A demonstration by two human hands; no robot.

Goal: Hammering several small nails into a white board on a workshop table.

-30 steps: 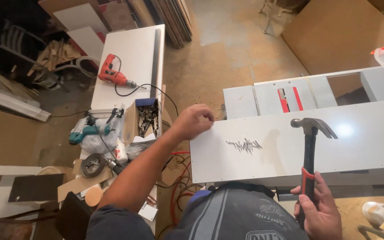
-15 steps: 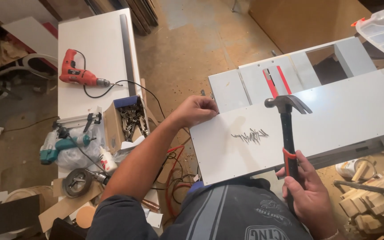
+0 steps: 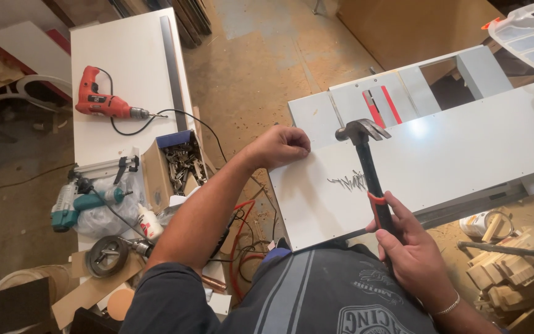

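The right hand [image 3: 412, 247] is wrapped tight round the handle of a hammer [image 3: 366, 164], gripping it low on the black-and-red shaft. The steel head is raised over the far edge of a white panel [image 3: 465, 154], near the left hand. The left hand [image 3: 279, 147] rests at the panel's far left corner, fingers curled and pinched together against the edge; whether they hold a nail cannot be told. A small heap of nails [image 3: 350, 182] lies on the panel, just right of the hammer's shaft.

Behind the panel stands a table saw [image 3: 397, 99] with a red insert. To the left, a white bench [image 3: 125, 55] carries a red drill [image 3: 103, 104], an open box [image 3: 180, 164] of metal fittings, a teal drill [image 3: 78, 201] and a glue bottle [image 3: 149, 222]. Wood offcuts [image 3: 508, 272] lie on the floor at the right.
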